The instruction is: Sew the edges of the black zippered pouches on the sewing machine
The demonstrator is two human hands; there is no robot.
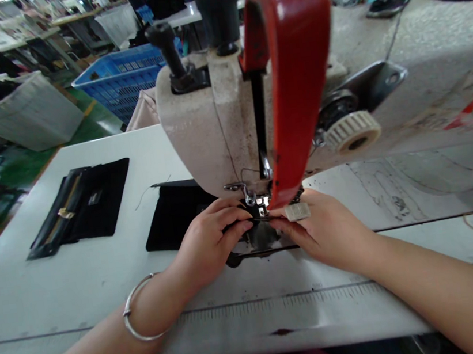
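A piece of black fabric (172,217) lies on the table, its right end under the sewing machine (194,118) by the presser foot (262,205). My left hand (213,235) is closed, pinching the fabric's near edge between thumb and fingers just left of the foot. Right of the foot, my right hand (319,224) pinches the same edge with thumb and forefinger; its other fingers are partly hidden behind a pale ribbed knob and the red guard (297,76). To the left rests a stack of black fabric pieces (95,201) with a gold-coloured zipper pull.
A ruler strip (279,303) runs along the front of the white table (81,290). Beyond the table stand a blue plastic crate (118,76) and a white bin (36,110) of dark cloth. A loose thread trails from the fabric's far left corner.
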